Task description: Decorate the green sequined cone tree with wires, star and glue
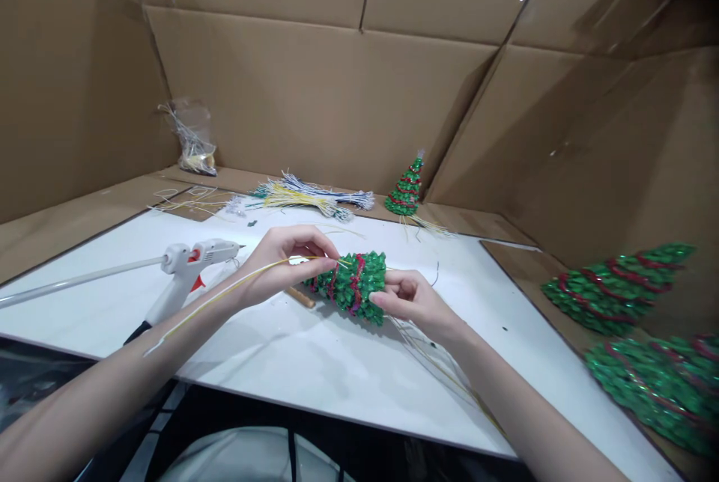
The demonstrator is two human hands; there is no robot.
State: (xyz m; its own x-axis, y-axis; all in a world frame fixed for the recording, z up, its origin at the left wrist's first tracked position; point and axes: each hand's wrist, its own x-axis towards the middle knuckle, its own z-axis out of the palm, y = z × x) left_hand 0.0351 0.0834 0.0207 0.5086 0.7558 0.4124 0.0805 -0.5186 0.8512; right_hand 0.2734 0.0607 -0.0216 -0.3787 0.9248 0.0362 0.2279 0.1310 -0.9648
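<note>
A small green tinsel tree [351,284] with red bands lies on its side above the white board [314,362]. My right hand [413,302] grips its wide base end. My left hand [284,257] pinches a thin yellow wire [225,295] against the tree's narrow end; the wire trails back along my left forearm. More thin wires hang from the base under my right wrist.
A white glue gun [188,272] with a long glue stick lies left. A bundle of yellow and white wires [308,197] and an upright finished tree [407,186] sit at the back, a plastic bag [194,138] far left. Two finished trees [615,287] lie right. Cardboard walls surround.
</note>
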